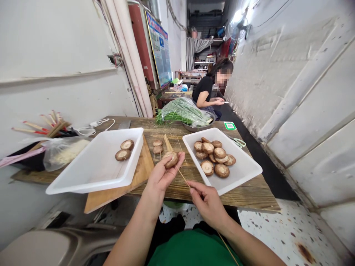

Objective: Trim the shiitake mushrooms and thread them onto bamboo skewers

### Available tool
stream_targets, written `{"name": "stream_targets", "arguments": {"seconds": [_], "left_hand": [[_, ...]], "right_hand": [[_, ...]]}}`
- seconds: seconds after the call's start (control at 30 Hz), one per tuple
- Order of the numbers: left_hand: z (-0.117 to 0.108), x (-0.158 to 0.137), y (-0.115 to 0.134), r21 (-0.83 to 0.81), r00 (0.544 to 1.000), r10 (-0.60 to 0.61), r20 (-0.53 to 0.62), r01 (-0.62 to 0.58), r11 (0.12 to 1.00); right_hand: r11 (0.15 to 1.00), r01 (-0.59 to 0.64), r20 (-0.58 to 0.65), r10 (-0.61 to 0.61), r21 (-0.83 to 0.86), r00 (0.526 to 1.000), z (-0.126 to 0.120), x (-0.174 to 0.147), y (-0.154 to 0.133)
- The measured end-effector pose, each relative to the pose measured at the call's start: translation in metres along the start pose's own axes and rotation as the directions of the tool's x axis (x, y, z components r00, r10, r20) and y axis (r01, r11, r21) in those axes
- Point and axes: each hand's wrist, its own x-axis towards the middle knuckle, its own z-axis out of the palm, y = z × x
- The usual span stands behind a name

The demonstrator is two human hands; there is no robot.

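Note:
My left hand (163,171) holds a brown mushroom (172,159) over the wooden table, its pale underside partly showing. In my right hand (205,199) is a thin wooden skewer (183,178), pinched between thumb and fingers. Its upper end reaches the edge of the mushroom; whether it has gone in I cannot tell. The skewer's other end runs back under my right wrist. Just beyond my left hand lie two mushrooms (158,146) with skewers and a bundle of loose skewers (167,142). The white tray (251,170) on the right contains several mushrooms (219,153).
A second white tray (94,147) with two mushrooms rests partly on a wooden board (119,195). Green vegetables in a plastic bag (184,111) lie in a bowl at the back. Green-handled scissors (239,142) are beside the right tray. A person (203,90) sits beyond the table.

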Motion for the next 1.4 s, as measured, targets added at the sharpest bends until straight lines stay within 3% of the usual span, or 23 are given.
{"name": "stream_targets", "arguments": {"seconds": [0.37, 1.4], "left_hand": [[-0.002, 0.003, -0.004, 0.006, 0.999, -0.028, 0.030, 0.028, 1.000], [0.001, -0.002, -0.019, 0.172, 0.987, 0.084, 0.139, -0.107, 0.979]], "right_hand": [[0.999, -0.008, -0.026, 0.009, 0.033, 1.000, -0.004, 0.000, 0.001], [0.999, 0.008, -0.078, -0.005, 0.042, 0.997, 0.000, 0.003, 0.014]]}}
